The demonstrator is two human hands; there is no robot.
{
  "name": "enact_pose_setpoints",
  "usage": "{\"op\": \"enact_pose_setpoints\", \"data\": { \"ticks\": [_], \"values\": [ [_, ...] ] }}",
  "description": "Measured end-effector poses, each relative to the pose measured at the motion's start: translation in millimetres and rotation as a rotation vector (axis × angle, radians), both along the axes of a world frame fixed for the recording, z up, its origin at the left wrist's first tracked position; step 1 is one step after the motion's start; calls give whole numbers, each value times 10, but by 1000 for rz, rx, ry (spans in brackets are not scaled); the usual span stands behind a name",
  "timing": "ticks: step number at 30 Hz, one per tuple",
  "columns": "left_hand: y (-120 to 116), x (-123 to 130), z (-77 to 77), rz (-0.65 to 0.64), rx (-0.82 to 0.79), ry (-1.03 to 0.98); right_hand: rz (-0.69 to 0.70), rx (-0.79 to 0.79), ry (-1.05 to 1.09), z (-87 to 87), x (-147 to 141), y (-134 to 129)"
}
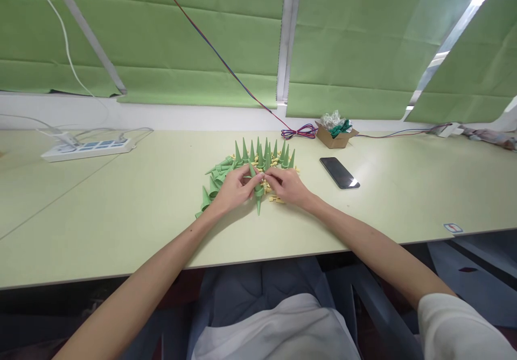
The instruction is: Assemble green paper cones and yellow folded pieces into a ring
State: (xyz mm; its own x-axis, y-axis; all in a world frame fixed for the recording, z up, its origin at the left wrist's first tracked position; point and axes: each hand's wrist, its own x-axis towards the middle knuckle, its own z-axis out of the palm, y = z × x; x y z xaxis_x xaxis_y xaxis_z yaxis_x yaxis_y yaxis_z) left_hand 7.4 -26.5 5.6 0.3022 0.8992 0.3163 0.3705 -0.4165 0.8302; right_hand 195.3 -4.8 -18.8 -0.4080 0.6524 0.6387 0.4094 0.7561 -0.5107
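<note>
My left hand (236,189) is closed around a green plastic plant-watering spike (258,192), its narrow tip pointing toward the table's front edge. The fingertips of my right hand (289,185) are pinched at the side of this spike, on what looks like a small yellow plastic piece (264,182); the fingers cover most of it. Just beyond my hands, several green spikes (260,156) stand upright, points up. To the left, more green spikes (212,189) lie on their sides in a heap. Loose yellow pieces (277,199) lie by my right hand and among the standing spikes.
On the pale table (133,204), a black phone (339,173) lies to the right. Behind it are a small cardboard box (336,139) with plastic wrapping and a coiled red-blue wire (299,132). A white power strip (91,149) with cables sits at the far left.
</note>
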Motion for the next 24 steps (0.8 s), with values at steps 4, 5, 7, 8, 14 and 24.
{"op": "enact_pose_setpoints", "data": {
  "ticks": [4,5,7,8,14,24],
  "values": [
    [4,5,6,8,4,-7,3,-27,-1,-8,-8,6],
    [6,6,10,10,10,-10,5,-32,0,-7,-9,8],
    [13,8,22,19,23,-22,3,-30,5,3,-7,9],
    [17,7,28,28,28,-34,0,-25,7,11,-4,10],
    [35,-6,46,82,11,-108,48,-2,-21,35,12,21],
    [5,21,26,54,-5,-108,50,23,-66,2,7,40]
  ]
}}
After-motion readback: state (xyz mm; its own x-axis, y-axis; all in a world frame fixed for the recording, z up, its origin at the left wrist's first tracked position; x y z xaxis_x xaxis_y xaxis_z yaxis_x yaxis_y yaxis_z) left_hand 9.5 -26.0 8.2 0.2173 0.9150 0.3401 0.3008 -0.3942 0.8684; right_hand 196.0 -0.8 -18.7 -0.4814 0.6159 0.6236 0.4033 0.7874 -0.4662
